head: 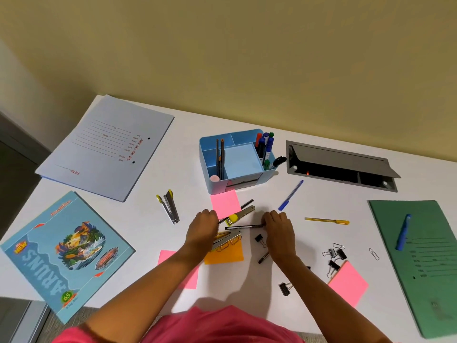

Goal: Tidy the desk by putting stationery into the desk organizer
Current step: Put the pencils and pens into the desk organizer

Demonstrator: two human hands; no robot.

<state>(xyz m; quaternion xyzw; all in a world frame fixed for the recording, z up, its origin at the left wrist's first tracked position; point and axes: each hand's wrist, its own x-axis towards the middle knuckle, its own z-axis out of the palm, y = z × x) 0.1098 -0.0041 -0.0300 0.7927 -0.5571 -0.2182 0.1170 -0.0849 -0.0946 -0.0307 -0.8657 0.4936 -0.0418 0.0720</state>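
The light blue desk organizer point(247, 184) stands at the desk's middle back, holding two pencils and several markers. My left hand point(201, 231) rests closed over the end of a yellow stapler point(243, 212), just below a pink sticky note point(225, 203). My right hand point(279, 229) pinches the right end of a thin black pen point(243, 227) lying flat between both hands. A second stapler point(226, 240) lies on an orange sticky pad point(223, 254) partly under my left wrist.
A third stapler point(169, 206) lies left. A blue pen point(290, 195) and yellow pen point(326, 221) lie right. Binder clips point(333, 258), paper clips and pink notes point(347, 284) sit lower right. A notebook point(66, 251), white folder point(106, 147), green folder point(420, 258) and open cable hatch point(341, 167) surround them.
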